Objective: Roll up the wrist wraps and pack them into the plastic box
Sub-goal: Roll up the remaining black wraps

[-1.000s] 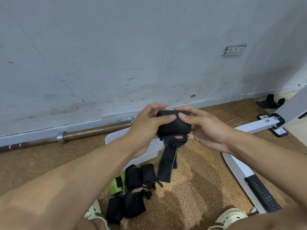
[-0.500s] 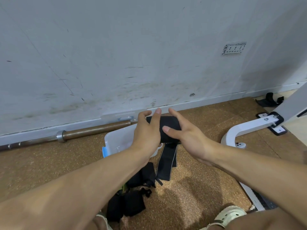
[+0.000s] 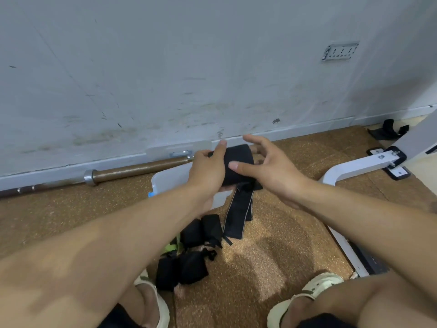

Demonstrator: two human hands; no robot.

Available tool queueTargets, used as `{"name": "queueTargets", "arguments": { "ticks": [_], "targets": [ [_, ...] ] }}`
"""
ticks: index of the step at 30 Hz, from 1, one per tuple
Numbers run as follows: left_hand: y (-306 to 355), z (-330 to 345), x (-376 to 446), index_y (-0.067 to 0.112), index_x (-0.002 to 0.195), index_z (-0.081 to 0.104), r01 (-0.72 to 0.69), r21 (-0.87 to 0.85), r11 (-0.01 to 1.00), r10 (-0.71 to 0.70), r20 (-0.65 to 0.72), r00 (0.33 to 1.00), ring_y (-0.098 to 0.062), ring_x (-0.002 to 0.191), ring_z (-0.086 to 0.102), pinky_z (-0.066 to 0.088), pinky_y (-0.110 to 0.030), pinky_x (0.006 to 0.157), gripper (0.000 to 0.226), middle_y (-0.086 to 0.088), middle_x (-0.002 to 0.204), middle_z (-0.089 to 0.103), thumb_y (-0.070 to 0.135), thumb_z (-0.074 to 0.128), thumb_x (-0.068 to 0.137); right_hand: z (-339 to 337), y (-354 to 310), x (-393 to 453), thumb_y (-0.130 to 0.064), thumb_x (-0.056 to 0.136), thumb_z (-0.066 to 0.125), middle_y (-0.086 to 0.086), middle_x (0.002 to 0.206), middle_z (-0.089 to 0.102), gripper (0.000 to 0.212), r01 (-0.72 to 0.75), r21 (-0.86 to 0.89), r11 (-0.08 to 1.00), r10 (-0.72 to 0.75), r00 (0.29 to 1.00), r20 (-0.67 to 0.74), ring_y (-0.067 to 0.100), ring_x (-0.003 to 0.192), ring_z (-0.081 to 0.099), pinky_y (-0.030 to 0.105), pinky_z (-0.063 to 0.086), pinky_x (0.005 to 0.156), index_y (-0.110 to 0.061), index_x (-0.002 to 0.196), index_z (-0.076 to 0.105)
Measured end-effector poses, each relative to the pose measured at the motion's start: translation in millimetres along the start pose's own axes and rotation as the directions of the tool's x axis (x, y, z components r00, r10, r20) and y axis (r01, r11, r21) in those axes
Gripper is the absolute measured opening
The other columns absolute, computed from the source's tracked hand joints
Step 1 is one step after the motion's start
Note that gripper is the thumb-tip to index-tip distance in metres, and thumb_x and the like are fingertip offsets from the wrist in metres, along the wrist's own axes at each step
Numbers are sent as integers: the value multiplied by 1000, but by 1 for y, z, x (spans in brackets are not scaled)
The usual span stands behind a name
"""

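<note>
Head cam: right hand (image 3: 272, 172) is opening, fingers lifting off wrap (image 3: 237, 165) vs. 1 s ago; left hand (image 3: 208, 171) is gripping roll, tail hanging; rolling ongoing, box (image 3: 170, 179) pending.

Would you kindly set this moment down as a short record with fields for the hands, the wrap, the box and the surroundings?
left hand: grips the rolled part of the wrist wrap
right hand: thumb on the roll, fingers spread
wrap tail: hangs unrolled toward the floor
plastic box: on the floor under the hands, largely hidden
rolled wraps: lie on the floor by the feet
surroundings: barbell along the wall
</note>
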State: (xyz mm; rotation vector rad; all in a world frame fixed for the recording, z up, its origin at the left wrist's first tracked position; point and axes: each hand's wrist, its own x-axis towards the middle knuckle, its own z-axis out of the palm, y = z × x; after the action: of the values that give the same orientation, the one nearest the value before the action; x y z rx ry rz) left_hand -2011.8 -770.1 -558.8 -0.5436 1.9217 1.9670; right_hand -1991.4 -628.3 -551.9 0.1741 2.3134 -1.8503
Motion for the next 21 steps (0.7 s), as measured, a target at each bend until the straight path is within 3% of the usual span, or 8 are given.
{"name": "queueTargets", "arguments": {
  "ticks": [3, 7, 10, 12, 14, 15, 18, 21],
  "targets": [
    [0, -6, 5, 16, 121, 64, 70, 96, 993, -78, 83, 993, -29, 100, 72, 63, -41, 81, 42, -12, 113, 73, 50, 49, 103, 1, 7, 0, -22, 77, 90, -5, 124, 62, 75, -42, -1, 999, 42, 996, -79, 13, 97, 74, 40, 65, 81, -23, 141, 49],
    [-7, -15, 3, 21, 126, 65, 93, 179, 979, -115, 117, 986, -20, 97, 69, 57, -33, 76, 36, -7, 116, 73, 46, 49, 105, 4, 21, 4, -21, 72, 93, -2, 118, 69, 62, -65, -6, 998, 65, 994, -86, 18, 97, 75, 47, 64, 82, -21, 124, 59],
    [-5, -19, 0, 17, 152, 39, 6, 270, 963, -31, 88, 996, -12, 102, 55, 37, -17, 66, 59, 4, 127, 57, 37, 61, 100, 2, 30, 11, -27, 71, 94, -7, 117, 69, 58, -20, -203, 979, 16, 1000, -18, 17, 103, 72, 48, 61, 91, -26, 121, 63],
    [-2, -23, -1, 17, 159, 23, -55, 318, 946, 29, 85, 996, -17, 118, 47, 37, -18, 74, 76, 1, 135, 46, 32, 65, 98, 7, 40, 15, -29, 70, 94, -8, 120, 68, 59, 0, -305, 952, 20, 998, 61, 17, 105, 71, 47, 59, 94, -28, 121, 64],
    [7, -27, -4, 19, 158, 27, -109, 379, 919, 71, 113, 991, -19, 129, 44, 35, -23, 88, 72, -3, 150, 43, 31, 65, 98, 18, 58, 17, -25, 73, 93, -7, 122, 66, 60, -28, -351, 936, 69, 992, 106, 18, 108, 68, 44, 57, 96, -25, 124, 63],
    [13, -30, -6, 21, 155, 32, -137, 411, 901, 88, 134, 987, -17, 125, 45, 35, -23, 87, 67, -2, 151, 43, 30, 65, 98, 26, 69, 16, -24, 75, 93, -6, 122, 64, 60, -49, -376, 925, 104, 987, 126, 17, 110, 66, 41, 56, 97, -24, 126, 61],
    [23, -39, -7, 23, 147, 44, -214, 470, 856, 137, 192, 972, -11, 109, 46, 35, -15, 67, 55, 4, 134, 51, 30, 66, 97, 46, 107, 13, -28, 78, 91, -7, 128, 62, 61, -39, -522, 852, 196, 949, 248, 14, 117, 60, 37, 50, 106, -25, 129, 59],
    [27, -47, -11, 22, 143, 47, -329, 624, 709, 191, 279, 941, -16, 113, 56, 46, -23, 78, 51, 2, 131, 58, 32, 66, 97, 59, 140, 17, -31, 77, 91, -7, 131, 62, 63, -2, -628, 778, 275, 900, 338, 14, 120, 60, 36, 48, 109, -26, 132, 59]
  ]
}}
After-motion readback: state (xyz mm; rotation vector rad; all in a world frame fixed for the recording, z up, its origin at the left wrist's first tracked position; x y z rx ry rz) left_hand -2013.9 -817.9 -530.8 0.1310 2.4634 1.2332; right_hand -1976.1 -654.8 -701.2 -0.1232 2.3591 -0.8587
